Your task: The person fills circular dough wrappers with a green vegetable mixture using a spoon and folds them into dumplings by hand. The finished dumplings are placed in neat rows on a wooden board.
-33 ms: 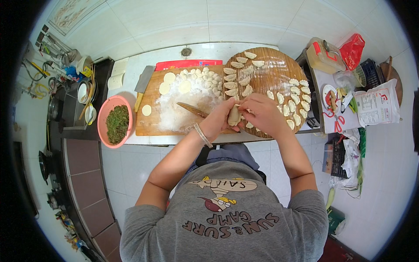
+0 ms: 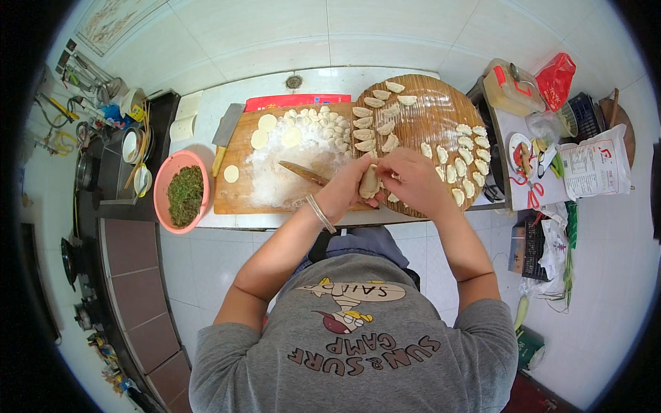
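A folded dumpling (image 2: 370,182) rests in my left hand (image 2: 344,184), whose fingers curl round it. My right hand (image 2: 414,180) pinches the dumpling's upper edge from the right side. Both hands are above the seam between the floured wooden cutting board (image 2: 237,189) and the round brown board (image 2: 441,103). Rows of finished dumplings (image 2: 364,135) lie on the round board. On the cutting board, just left of my left hand, is a tapered wooden stick (image 2: 301,172) in loose flour (image 2: 265,168). Round wrappers (image 2: 232,173) and several small dough pieces (image 2: 335,127) lie there too.
A pink bowl (image 2: 160,193) of chopped green filling (image 2: 186,196) stands at the left. Between it and the board lies a cleaver (image 2: 226,129). On the right-hand surface are red-handled scissors (image 2: 529,187), a plastic container (image 2: 511,91) and a white sack (image 2: 595,168).
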A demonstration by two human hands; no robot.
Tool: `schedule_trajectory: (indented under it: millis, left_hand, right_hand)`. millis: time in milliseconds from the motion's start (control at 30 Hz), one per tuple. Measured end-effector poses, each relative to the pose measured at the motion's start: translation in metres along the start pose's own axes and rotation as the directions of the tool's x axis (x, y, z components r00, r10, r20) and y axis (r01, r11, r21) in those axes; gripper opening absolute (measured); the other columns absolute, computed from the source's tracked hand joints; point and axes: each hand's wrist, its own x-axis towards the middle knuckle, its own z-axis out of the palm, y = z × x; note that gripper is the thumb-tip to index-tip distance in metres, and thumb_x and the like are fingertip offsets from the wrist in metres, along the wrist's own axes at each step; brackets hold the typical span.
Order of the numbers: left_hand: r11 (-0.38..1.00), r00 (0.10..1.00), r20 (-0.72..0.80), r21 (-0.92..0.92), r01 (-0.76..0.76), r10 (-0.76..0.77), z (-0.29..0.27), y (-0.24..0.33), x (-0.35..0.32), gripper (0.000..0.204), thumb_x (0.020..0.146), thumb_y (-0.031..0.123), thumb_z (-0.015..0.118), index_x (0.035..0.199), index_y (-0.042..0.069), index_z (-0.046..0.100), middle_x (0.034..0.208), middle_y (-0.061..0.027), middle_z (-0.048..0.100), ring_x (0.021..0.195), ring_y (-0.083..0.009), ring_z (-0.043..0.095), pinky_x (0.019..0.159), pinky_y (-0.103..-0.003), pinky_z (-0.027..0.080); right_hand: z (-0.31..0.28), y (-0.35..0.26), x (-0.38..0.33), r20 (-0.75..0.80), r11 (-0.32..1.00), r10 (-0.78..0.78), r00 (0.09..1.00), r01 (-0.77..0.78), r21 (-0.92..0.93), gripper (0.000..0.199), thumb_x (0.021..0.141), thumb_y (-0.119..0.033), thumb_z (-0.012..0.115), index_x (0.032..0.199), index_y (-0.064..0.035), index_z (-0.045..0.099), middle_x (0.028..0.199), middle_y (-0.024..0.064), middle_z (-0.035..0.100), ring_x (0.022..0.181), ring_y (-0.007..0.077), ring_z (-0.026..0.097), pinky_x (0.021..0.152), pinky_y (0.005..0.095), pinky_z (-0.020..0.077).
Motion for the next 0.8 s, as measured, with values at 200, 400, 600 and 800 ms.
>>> schedule_trajectory:
  millis: [200, 400, 600, 800]
  left_hand:
    - [0.999, 1.000, 0.006, -0.051, 0.010, -0.010, -0.008, -0.007, 0.005, 0.054, 0.096, 0.048, 0.025, 0.120, 0.007, 0.051, 0.103, -0.0051, 0.059, 0.083, -0.0143, 0.059, 0.073, -0.029, 0.050]
    - [0.989, 0.990, 0.130, -0.124, 0.077, -0.061, -0.009, 0.000, 0.003, 0.061, 0.095, 0.052, 0.023, 0.127, 0.006, 0.046, 0.108, -0.0071, 0.058, 0.087, -0.0169, 0.060, 0.076, -0.029, 0.049]
    - [0.994, 0.992, 0.123, -0.098, 0.049, -0.037, -0.010, -0.002, 0.002, 0.066, 0.094, 0.055, 0.025, 0.127, 0.002, 0.045, 0.105, -0.0084, 0.058, 0.089, -0.0182, 0.061, 0.077, -0.030, 0.049]
    - [0.993, 0.997, 0.062, -0.109, 0.044, -0.037, -0.009, -0.002, 0.001, 0.063, 0.094, 0.053, 0.024, 0.124, 0.002, 0.046, 0.104, -0.0088, 0.058, 0.088, -0.0185, 0.060, 0.076, -0.030, 0.049]
  right_hand:
    - [-0.003, -0.003, 0.001, -0.037, 0.999, 0.018, 0.999, -0.020, -0.030, 0.010, 0.074, -0.007, 0.061, 0.084, -0.0070, 0.059, 0.078, 0.0072, 0.062, 0.070, 0.0259, 0.061, 0.059, 0.0354, 0.0488]
    - [-0.015, 0.012, 0.014, 0.003, 0.954, -0.296, 0.955, 0.296, -0.036, 0.013, 0.067, -0.009, 0.064, 0.079, -0.0080, 0.059, 0.078, 0.0033, 0.060, 0.072, 0.0221, 0.061, 0.060, 0.0327, 0.0493]
    - [-0.016, 0.012, 0.016, 0.113, 0.950, -0.285, 0.952, 0.296, -0.102, 0.017, 0.066, -0.008, 0.068, 0.082, -0.0089, 0.062, 0.083, 0.0023, 0.060, 0.075, 0.0213, 0.060, 0.063, 0.0325, 0.0493]
    - [-0.011, 0.009, 0.019, 0.129, 0.938, -0.268, 0.955, 0.289, -0.190, 0.014, 0.069, -0.008, 0.067, 0.082, -0.0081, 0.060, 0.082, 0.0036, 0.059, 0.075, 0.0215, 0.059, 0.062, 0.0320, 0.0487]
